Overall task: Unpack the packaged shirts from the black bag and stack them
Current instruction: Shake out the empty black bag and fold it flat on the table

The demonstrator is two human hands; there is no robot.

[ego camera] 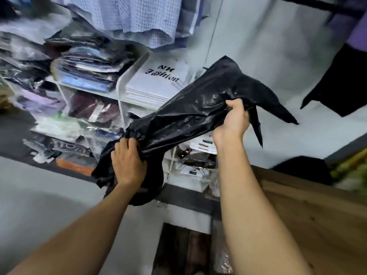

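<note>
A crumpled black plastic bag (198, 108) stretches slack between my two hands in the middle of the view and looks flat. My left hand (127, 161) grips its lower bunched end. Higher up, my right hand (234, 120) clutches the upper end, where loose corners of the bag stick out to the right. Packaged shirts (89, 70) in clear wrap lie stacked on the white shelves behind the bag. More packaged shirts (198, 157) lie on a lower shelf under the bag.
White shelving (131, 76) at left holds many wrapped garments and a stack of white "NH Fashion" bags (158, 82). Blue checked shirts (139, 18) hang above. A wooden counter (317, 215) is at right; dark clothes (341, 84) hang at upper right.
</note>
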